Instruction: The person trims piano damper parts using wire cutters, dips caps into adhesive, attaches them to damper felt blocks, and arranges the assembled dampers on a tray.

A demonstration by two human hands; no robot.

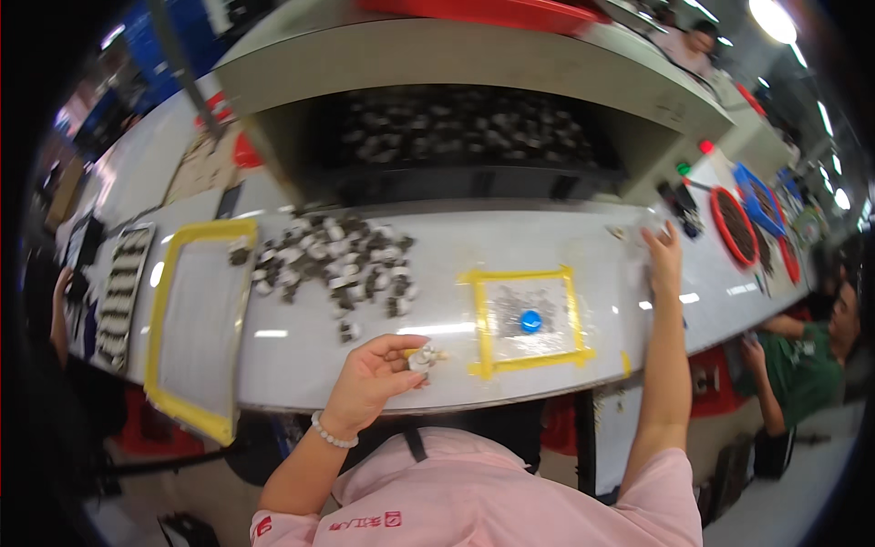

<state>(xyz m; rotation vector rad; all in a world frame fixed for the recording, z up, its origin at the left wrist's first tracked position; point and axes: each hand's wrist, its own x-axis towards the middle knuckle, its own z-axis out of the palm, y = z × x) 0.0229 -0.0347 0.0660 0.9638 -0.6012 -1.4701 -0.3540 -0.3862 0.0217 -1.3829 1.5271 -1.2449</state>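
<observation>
My left hand (378,376) is closed in a pinch on a small white part with metal prongs (422,360), just over the table's front edge. My right hand (665,255) reaches far out to the right side of the table. Its fingers look apart, with blurred whitish small pieces (618,233) close by. Between the two hands, yellow tape frames a clear sheet (558,346) strewn with tiny dark bits. On that sheet sits a round blue cap (530,321). Left of it spreads a loose heap of black-and-white small parts (337,260).
A yellow-edged tray (162,337) stands left, beside a tray of rowed parts (123,296). Behind, a shelf holds a dark bin (474,173) full of similar parts. Red bowls (734,228) and a blue basket (758,199) are at right. Another person in green (802,365) sits there.
</observation>
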